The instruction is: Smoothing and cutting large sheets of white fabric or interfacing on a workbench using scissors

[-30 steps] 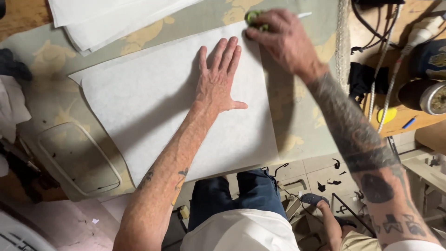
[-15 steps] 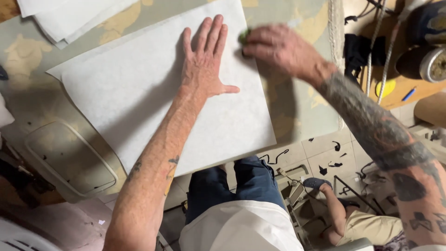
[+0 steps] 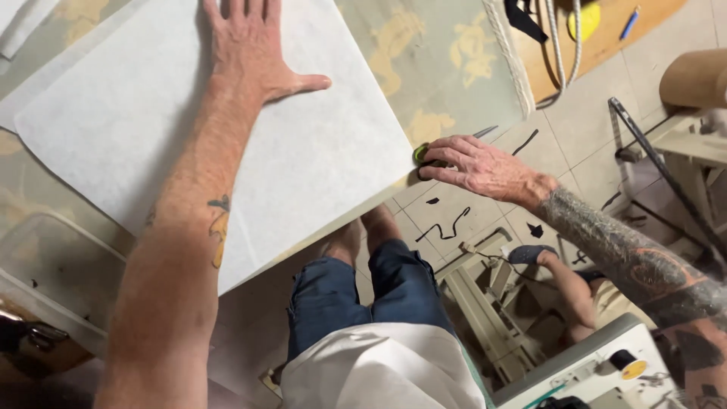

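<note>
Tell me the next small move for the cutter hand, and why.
Probably ease the small green cutter off the table edge. The right hand has it at the near corner of the white sheet, where the cut line seems to end, while the left hand lies flat on the sheet.

view: single, head-worn | aim: steeply down over own arms, lap and floor | range: close, forearms filling left and right of frame | table point(image 3: 424, 60) with white sheet point(image 3: 318, 151) across upper left | tiled floor point(image 3: 591, 113) at upper right | own legs at bottom centre | shared view: none, only one camera
</note>
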